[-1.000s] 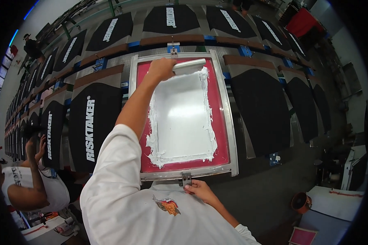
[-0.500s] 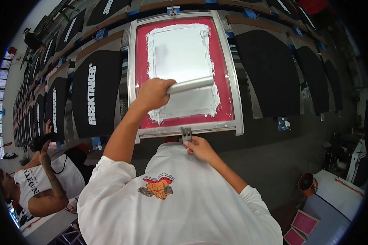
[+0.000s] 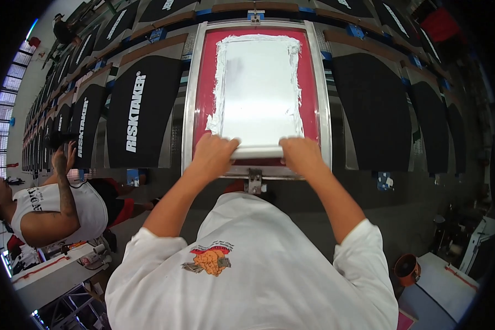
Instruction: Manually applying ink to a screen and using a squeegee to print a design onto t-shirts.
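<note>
Both of my hands grip a silvery squeegee (image 3: 257,152) that lies crosswise near the close end of a screen-printing frame (image 3: 190,113). My left hand (image 3: 213,156) wraps its left end, and my right hand (image 3: 302,155) wraps its right end, thumbs toward the middle. Inside the metal frame, pink-red mesh (image 3: 309,82) surrounds a large rectangle of white ink (image 3: 261,82), with thick ragged ridges along its edges. The squeegee's lower edge is hidden from view. A metal clamp (image 3: 255,180) sits at the middle of the frame's near side.
Black fabric panels lie on boards to both sides; a left one (image 3: 140,110) bears white print, while a right one (image 3: 373,110) is plain. At the left, another person (image 3: 66,212) holds a dark object. An orange fan (image 3: 407,269) stands at lower right.
The squeegee has come from mid-screen to the near end and now lies level. My right hand has left the clamp and joined my left hand on the squeegee.
</note>
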The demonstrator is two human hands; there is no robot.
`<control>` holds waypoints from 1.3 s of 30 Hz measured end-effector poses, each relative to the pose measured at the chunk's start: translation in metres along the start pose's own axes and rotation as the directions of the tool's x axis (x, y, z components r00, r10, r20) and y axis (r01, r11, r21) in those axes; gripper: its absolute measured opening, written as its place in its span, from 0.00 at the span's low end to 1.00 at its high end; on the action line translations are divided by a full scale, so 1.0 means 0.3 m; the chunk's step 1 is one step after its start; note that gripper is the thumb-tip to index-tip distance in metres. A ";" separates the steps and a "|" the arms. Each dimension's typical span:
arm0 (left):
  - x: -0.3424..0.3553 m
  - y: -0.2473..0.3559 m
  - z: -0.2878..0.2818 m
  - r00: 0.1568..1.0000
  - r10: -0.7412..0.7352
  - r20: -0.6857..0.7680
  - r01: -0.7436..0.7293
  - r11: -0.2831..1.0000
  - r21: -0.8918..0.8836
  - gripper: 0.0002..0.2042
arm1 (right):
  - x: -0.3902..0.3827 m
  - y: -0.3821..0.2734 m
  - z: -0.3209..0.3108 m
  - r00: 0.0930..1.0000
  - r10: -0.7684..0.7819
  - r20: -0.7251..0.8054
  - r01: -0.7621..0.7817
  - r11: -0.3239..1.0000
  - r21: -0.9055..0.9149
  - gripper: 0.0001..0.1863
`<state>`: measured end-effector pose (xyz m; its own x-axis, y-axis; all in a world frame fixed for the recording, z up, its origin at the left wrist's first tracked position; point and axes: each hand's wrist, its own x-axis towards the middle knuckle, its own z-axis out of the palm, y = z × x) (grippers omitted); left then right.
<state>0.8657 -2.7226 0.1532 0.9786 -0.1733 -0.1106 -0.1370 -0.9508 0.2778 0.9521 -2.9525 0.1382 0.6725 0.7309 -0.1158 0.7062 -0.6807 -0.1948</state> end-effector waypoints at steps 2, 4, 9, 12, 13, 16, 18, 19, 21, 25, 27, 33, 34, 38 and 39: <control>-0.117 -0.027 0.094 0.975 -0.019 -0.223 0.030 0.998 0.046 0.08 | -0.065 -0.045 0.051 0.993 0.014 -0.113 -0.008 0.998 0.059 0.02; -0.176 -0.012 0.157 0.937 -0.018 -0.349 0.013 1.000 -0.017 0.09 | -0.142 -0.075 0.138 0.938 -0.003 -0.345 0.024 0.998 0.056 0.02; 0.217 -0.225 0.156 0.836 0.112 -0.537 -0.073 0.993 0.094 0.05 | 0.228 0.117 0.120 0.854 -0.007 -0.520 -0.037 0.997 -0.074 0.05; 0.672 -0.430 0.087 0.854 0.087 -0.513 -0.001 0.986 0.166 0.07 | 0.651 0.365 0.012 0.930 0.125 -0.345 -0.174 0.978 -0.116 0.12; 0.776 -0.483 0.034 0.875 0.000 -0.484 0.089 0.983 0.162 0.08 | 0.768 0.379 -0.071 0.945 0.209 -0.252 -0.246 0.961 -0.126 0.13; 0.879 -0.440 -0.187 0.965 -0.106 -0.238 0.132 0.987 0.096 0.11 | 0.838 0.453 -0.164 0.961 0.231 -0.154 -0.247 0.964 -0.097 0.15; 0.715 -0.387 -0.216 0.995 -0.089 -0.041 0.092 0.991 0.099 0.13 | 0.692 0.362 -0.171 0.982 0.188 -0.019 -0.188 0.982 -0.011 0.17; 0.563 -0.357 -0.187 0.998 -0.066 -0.012 0.067 0.991 0.117 0.14 | 0.564 0.263 -0.157 0.964 0.237 0.118 -0.234 0.971 -0.039 0.16; 0.230 -0.254 -0.066 0.998 -0.020 0.051 0.016 0.997 0.079 0.13 | 0.253 0.073 -0.089 0.950 0.216 0.224 -0.230 0.973 0.035 0.15; -0.036 -0.089 0.133 0.959 0.014 -0.283 -0.047 0.993 -0.112 0.08 | -0.029 -0.024 0.108 0.954 0.104 -0.282 -0.059 0.985 0.163 0.11; 0.046 -0.146 0.163 0.903 0.020 -0.428 -0.061 0.995 -0.082 0.07 | 0.071 0.029 0.119 0.880 0.035 -0.473 0.016 0.994 0.105 0.08; 0.857 -0.489 0.004 0.917 -0.034 -0.397 0.112 0.978 0.175 0.11 | 0.793 0.429 -0.070 0.920 0.188 -0.344 -0.249 0.958 -0.142 0.11; 0.908 -0.507 -0.088 0.926 -0.069 -0.372 0.132 0.980 0.148 0.13 | 0.853 0.408 -0.163 0.929 0.265 -0.258 -0.298 0.950 -0.096 0.13; 0.704 -0.412 -0.222 0.993 -0.011 -0.122 0.025 0.993 0.112 0.14 | 0.690 0.310 -0.219 0.970 0.241 -0.002 -0.241 0.970 -0.012 0.16; 0.549 -0.368 -0.200 0.998 -0.022 -0.064 0.035 0.979 0.201 0.13 | 0.561 0.233 -0.182 0.956 0.277 0.099 -0.274 0.961 -0.046 0.16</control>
<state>1.0513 -2.6309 0.1617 0.9893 -0.1352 -0.0550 -0.1308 -0.9884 0.0765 1.1267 -2.8797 0.1582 0.8165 0.5149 -0.2611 0.5044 -0.8563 -0.1110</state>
